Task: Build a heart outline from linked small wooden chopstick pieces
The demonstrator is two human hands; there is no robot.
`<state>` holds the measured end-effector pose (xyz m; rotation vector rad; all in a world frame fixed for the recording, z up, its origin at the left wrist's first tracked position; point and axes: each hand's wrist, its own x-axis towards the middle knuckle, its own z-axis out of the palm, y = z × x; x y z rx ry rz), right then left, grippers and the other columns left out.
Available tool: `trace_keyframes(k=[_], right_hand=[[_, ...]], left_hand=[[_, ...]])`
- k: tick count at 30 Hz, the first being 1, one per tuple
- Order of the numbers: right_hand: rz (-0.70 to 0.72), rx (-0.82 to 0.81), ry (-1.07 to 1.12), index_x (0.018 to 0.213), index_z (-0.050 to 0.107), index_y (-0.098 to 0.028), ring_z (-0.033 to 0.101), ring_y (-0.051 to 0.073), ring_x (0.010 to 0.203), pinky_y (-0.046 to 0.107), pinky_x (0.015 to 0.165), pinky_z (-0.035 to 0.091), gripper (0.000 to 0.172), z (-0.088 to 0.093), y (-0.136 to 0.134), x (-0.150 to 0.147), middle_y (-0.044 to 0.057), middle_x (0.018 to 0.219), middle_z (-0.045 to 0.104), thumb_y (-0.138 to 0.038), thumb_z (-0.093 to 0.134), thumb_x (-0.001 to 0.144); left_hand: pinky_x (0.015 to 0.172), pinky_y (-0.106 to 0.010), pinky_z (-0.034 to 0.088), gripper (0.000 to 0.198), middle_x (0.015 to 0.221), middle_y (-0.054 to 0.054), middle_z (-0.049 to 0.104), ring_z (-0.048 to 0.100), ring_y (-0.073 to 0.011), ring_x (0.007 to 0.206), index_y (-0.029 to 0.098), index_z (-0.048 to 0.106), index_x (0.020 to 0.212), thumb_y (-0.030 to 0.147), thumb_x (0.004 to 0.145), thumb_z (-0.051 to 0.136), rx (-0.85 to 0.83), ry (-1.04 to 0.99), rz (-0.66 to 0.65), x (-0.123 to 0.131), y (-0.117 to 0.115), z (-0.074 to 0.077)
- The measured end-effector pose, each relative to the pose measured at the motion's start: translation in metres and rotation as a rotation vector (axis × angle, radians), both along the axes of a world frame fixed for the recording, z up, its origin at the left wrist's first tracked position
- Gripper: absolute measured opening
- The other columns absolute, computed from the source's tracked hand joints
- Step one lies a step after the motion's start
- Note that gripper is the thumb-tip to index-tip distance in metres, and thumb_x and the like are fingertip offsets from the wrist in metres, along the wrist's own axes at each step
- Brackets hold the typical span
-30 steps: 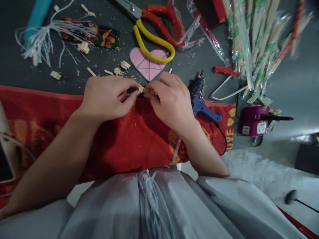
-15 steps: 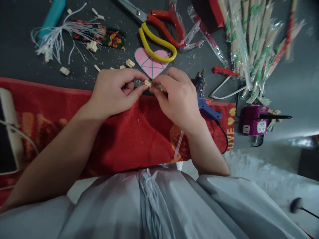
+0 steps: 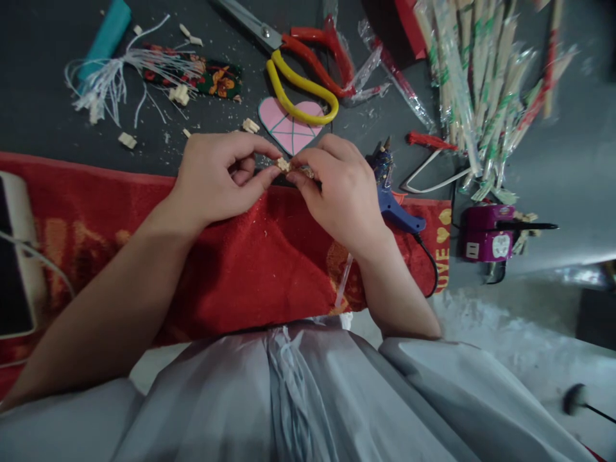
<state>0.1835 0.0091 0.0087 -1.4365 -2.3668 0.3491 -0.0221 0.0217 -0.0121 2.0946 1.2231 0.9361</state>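
Note:
A small, pale, wood-coloured piece [image 3: 283,165] with a bumpy outline is pinched between both hands above the red cloth's far edge. My left hand [image 3: 222,178] closes its thumb and index fingertip on the left side of it. From the right, my right hand [image 3: 341,189] grips it with thumb and bent fingers, which hide part of it. Just beyond the fingertips lies a pink paper heart [image 3: 291,131] with dark lines drawn on it. Similar pale pieces [image 3: 250,125] lie on the dark table near my left hand.
Red- and yellow-handled scissors [image 3: 308,83] overlap the heart. A blue glue gun [image 3: 397,208] lies right of my right hand, its cord trailing over the red towel [image 3: 250,276]. Wrapped chopsticks [image 3: 481,83], a purple box [image 3: 488,232] and white strings [image 3: 108,83] are around.
Both hands keep the same pinch on the small piece, with barely any finger movement. The whole view has shifted slightly.

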Motion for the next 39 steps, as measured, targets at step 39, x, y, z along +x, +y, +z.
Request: trace_keyframes(k=[39], right_hand=[[0.017, 0.065, -0.099, 0.096, 0.071, -0.023, 0.066, 0.024, 0.1, 0.038, 0.09, 0.054, 0.019, 0.009, -0.001, -0.006, 0.008, 0.099, 0.072, -0.032, 0.056, 0.102]], left_hand=[[0.056, -0.024, 0.036, 0.02, 0.049, 0.01, 0.04, 0.034, -0.0071, 0.046, 0.022, 0.076, 0.096, 0.038, 0.089, 0.066, 0.018, 0.018, 0.001, 0.0, -0.001, 0.003]])
